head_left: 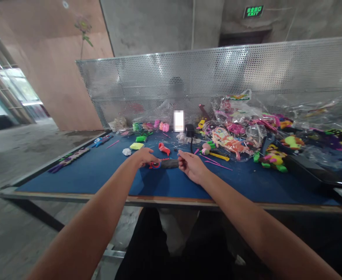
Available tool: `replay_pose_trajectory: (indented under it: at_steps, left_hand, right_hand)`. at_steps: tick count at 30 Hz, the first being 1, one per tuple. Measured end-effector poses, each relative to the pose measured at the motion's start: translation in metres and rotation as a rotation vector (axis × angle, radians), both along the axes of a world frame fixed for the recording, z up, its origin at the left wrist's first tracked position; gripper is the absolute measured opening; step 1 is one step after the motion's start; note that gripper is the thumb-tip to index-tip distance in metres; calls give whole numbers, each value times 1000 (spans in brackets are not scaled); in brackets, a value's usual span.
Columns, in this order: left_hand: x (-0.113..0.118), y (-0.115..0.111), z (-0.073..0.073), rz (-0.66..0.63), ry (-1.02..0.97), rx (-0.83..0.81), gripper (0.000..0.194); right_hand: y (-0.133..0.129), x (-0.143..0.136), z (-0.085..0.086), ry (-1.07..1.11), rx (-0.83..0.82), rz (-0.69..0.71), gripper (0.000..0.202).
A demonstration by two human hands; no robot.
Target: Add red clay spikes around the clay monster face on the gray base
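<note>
A long dark grey figure (170, 163) that looks like modelling clay lies across the table in front of me, with a red and blue end on its left. My left hand (147, 156) rests at that end, its thumb and fingers closed around it. At the grey right end is my right hand (190, 165), fingers curled and thumb and index finger pinched together. A tiny bluish bit seems to show at those fingertips, too small to name. Just behind the figure lies a red clay piece (164, 149).
A yellow pack (136, 146) and crumpled white wrap (127, 152) lie left. Pink sticks (217, 162) and a yellow cutter-like tool (219, 156) are right. Bagged colourful figures (232, 140) pile up farther right, near a black case (313, 173). A perforated metal panel (147, 85) stands behind.
</note>
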State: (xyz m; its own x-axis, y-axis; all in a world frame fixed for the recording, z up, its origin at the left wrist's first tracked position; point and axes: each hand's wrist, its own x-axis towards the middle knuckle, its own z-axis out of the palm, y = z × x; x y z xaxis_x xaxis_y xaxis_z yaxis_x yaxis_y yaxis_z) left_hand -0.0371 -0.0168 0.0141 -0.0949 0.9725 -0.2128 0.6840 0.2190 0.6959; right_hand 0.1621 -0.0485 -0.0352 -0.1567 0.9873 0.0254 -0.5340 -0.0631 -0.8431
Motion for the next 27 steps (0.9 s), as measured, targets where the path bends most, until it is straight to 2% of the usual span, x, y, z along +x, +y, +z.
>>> replay_pose_trajectory:
  at_steps: [8, 13, 16, 20, 27]
  left_hand:
    - [11, -4, 6, -66, -161, -67, 33]
    - [16, -9, 6, -92, -260, -15, 32]
    - [15, -14, 10, -73, -311, 75, 37]
    - [6, -32, 17, -64, -401, 275, 71]
    - [-10, -66, 35, -185, -475, 543, 77]
  right_hand:
    - [0, -1, 1, -5, 10, -27, 36]
    - [1, 0, 0, 2, 36, -65, 35]
    - [3, 3, 0, 18, 58, -102, 31]
    - [3, 6, 2, 28, 84, -122, 28]
    - [0, 8, 3, -66, 168, -189, 34]
